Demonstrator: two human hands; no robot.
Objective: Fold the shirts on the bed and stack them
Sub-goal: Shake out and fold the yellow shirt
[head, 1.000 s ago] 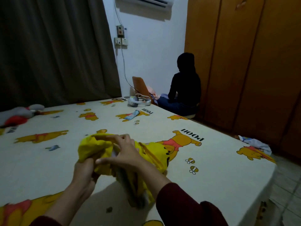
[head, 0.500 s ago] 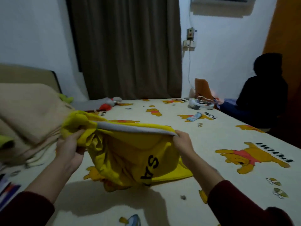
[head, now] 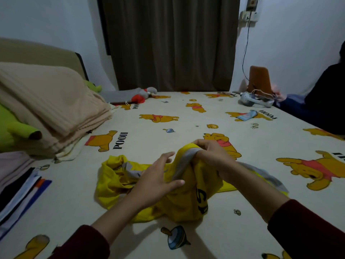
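A yellow shirt (head: 179, 200) with grey trim and black letters lies crumpled on the bed (head: 186, 128) in front of me. My right hand (head: 211, 152) grips a bunched part of its grey-edged cloth and lifts it a little off the sheet. My left hand (head: 156, 176) hovers over the shirt's middle with fingers spread and relaxed, the thumb near the lifted fold. At the left edge sits a stack of folded clothes (head: 20, 191) in dark, white, orange and blue layers.
A beige folded blanket (head: 48, 109) and a green plush toy (head: 20, 128) fill the left side. A grey and red soft toy (head: 143, 94), a headset (head: 255, 100) and a small tube (head: 247, 115) lie at the far side. A person in dark clothes (head: 326, 101) sits at the right.
The shirt was held stretched between both hands above the bed; now it lies crumpled on the sheet. My left hand has let go and my right hand grips a bunched edge.
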